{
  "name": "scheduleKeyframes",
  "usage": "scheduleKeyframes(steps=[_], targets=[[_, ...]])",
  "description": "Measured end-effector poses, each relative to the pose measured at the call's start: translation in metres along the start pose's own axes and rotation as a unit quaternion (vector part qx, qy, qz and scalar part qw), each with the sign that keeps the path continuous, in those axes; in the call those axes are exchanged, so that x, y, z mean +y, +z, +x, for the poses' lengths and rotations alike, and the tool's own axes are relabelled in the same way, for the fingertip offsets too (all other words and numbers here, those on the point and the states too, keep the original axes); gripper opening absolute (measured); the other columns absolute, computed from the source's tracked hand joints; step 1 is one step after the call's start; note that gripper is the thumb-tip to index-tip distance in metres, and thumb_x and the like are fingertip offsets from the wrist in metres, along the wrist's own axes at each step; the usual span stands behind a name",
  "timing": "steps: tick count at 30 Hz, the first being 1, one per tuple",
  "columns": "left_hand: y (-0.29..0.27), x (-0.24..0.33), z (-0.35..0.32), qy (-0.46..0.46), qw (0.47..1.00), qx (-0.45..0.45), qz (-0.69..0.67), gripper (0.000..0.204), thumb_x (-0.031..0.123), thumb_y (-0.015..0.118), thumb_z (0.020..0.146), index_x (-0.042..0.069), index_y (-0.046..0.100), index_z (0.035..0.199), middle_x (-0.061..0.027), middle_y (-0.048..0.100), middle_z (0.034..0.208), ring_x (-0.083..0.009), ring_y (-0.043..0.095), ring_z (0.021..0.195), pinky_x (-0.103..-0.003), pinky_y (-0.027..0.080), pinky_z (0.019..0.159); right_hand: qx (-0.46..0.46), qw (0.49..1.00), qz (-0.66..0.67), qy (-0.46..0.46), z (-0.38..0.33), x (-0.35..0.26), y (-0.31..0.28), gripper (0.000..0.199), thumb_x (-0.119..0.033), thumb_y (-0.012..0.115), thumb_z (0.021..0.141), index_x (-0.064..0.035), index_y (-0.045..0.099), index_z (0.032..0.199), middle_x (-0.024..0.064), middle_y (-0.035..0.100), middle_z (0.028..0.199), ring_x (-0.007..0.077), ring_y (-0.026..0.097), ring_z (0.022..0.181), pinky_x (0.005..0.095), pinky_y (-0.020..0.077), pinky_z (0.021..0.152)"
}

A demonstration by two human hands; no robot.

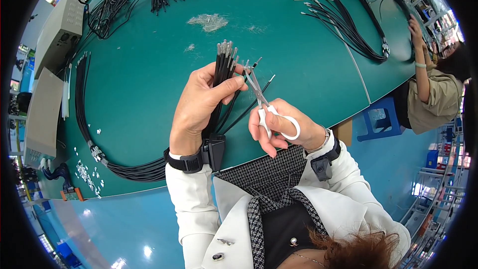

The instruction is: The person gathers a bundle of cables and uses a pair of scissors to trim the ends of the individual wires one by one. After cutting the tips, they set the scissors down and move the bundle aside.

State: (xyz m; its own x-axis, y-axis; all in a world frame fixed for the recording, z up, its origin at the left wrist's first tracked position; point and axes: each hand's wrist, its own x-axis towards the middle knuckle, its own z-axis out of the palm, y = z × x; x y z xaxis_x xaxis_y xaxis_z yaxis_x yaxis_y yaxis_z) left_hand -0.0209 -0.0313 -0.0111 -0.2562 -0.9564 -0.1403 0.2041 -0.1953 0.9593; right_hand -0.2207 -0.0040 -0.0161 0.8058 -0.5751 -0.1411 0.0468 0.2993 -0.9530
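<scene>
Progress: judged midway; wires at frame centre show bare metal tips, trimming in hand; loose cable bundles lie untouched at upper left and upper right.
Left hand: clenched round the black wires, tips fanned upward.
Right hand: fingers through the white loops of scissors, blades at the wire tips.
Scraps: pale fluffy heap above, white chips at lower left.
Table: smooth teal mat.
Wires: thin, glossy, flexible.

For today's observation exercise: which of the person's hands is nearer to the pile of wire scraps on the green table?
Left. The left hand, gripping the bundle of black cables, sits below the scrap pile. The right hand, holding scissors, is lower and further right.
</scene>
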Motion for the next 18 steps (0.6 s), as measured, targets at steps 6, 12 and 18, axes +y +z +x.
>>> scheduleKeyframes(steps=[6,12,18], targets=[[0.0008,0.0005,-0.0007,-0.005,1.000,-0.012,0.001,0.023,0.009,0.068,0.082,-0.003,0.062,0.100,-0.0079,0.065,0.076,-0.0050,0.047,0.057,-0.019,0.036,0.053,0.035,0.999,-0.027,-0.001,0.0002,-0.0024,-0.0033,0.068,-0.065,0.043,0.089,0.0004,0.055,0.078,0.0075,0.060,0.053,0.0039,0.040,0.036,0.0191,0.0282,0.034],[0.0017,0.0013,0.0001,-0.003,1.000,-0.006,0.008,0.021,0.008,0.066,0.083,-0.004,0.062,0.100,-0.0083,0.065,0.076,-0.0053,0.047,0.056,-0.019,0.036,0.052,0.040,0.998,-0.044,0.004,-0.0010,-0.0021,-0.0030,0.068,-0.066,0.043,0.088,-0.0001,0.055,0.078,0.0075,0.060,0.053,0.0038,0.040,0.035,0.0186,0.0281,0.035],[0.0003,0.0005,0.0000,0.001,1.000,-0.008,0.004,0.020,0.007,0.065,0.084,-0.003,0.061,0.100,-0.0081,0.065,0.076,-0.0053,0.046,0.056,-0.019,0.036,0.052,0.026,1.000,-0.016,-0.001,-0.0017,-0.0034,-0.0035,0.066,-0.065,0.043,0.089,-0.0008,0.055,0.079,0.0077,0.060,0.054,0.0036,0.041,0.036,0.0178,0.0280,0.034]])
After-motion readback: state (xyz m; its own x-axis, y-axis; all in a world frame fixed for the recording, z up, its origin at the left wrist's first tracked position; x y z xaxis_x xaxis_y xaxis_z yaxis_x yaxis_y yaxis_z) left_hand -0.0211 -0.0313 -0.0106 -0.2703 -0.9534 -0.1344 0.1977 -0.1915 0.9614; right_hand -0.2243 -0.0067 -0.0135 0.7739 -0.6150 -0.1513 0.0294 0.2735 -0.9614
